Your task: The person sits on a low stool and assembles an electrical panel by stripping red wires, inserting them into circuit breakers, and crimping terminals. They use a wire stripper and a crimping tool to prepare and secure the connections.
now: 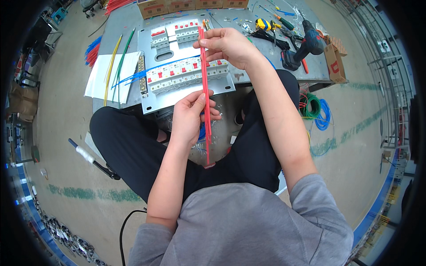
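A bundle of red wires (205,80) runs upright between my two hands, in front of a metal mounting plate (155,105). My left hand (194,113) pinches the bundle around its middle, over the plate's near edge. Close to the upper ends, the fingers of my right hand (228,46) are closed on the same wires. Behind them, a row of white circuit breakers with red switches (177,73) is fixed along the plate, and a smaller breaker group (186,31) sits farther back. Blue wires (153,70) lie across the left of the lower row, beside a brass terminal bar (142,75).
White paper (97,84) with yellow (112,66) and green wires (126,51) lies left of the plate. On the right are a cordless drill (306,46), a yellow tape measure (263,24) and a screwdriver (284,21). Cardboard boxes (182,5) line the back. Wire coils (313,106) rest on the floor.
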`<act>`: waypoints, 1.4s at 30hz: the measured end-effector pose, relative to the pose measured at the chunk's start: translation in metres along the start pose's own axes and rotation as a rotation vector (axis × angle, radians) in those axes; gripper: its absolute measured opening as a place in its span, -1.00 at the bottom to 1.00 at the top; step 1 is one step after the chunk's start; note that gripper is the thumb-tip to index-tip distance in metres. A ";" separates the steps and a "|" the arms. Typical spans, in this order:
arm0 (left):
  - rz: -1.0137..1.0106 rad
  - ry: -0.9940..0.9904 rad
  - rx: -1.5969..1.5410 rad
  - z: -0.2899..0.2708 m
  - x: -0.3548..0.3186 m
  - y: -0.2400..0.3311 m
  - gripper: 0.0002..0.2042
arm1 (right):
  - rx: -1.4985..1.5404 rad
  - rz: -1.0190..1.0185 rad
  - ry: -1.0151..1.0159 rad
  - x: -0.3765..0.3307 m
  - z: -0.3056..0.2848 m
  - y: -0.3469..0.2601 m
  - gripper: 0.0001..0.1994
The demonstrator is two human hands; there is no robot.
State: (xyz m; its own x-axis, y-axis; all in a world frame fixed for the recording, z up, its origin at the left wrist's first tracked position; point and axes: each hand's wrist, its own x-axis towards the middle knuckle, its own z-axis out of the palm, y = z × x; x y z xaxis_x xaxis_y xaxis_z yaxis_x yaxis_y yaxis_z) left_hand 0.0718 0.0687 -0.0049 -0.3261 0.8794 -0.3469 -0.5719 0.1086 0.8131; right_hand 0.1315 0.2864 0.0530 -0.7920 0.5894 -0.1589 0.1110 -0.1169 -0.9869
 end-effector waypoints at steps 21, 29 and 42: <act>-0.026 -0.150 0.195 -0.006 -0.009 0.016 -0.69 | 0.073 -0.037 -0.139 -0.019 0.000 -0.023 -0.70; 0.072 -0.059 -0.091 -0.005 -0.008 0.010 -0.70 | 0.078 -0.028 -0.149 -0.027 0.024 -0.023 -0.70; 0.087 -0.058 -0.306 -0.004 -0.007 0.007 -0.72 | 0.023 -0.094 -0.069 -0.018 0.023 -0.009 -0.76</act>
State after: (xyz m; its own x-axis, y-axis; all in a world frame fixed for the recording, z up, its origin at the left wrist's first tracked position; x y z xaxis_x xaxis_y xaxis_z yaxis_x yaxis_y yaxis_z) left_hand 0.0667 0.0617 0.0014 -0.3457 0.9050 -0.2478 -0.7463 -0.1051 0.6573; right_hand 0.1307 0.2586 0.0648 -0.8377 0.5425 -0.0629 0.0212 -0.0828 -0.9963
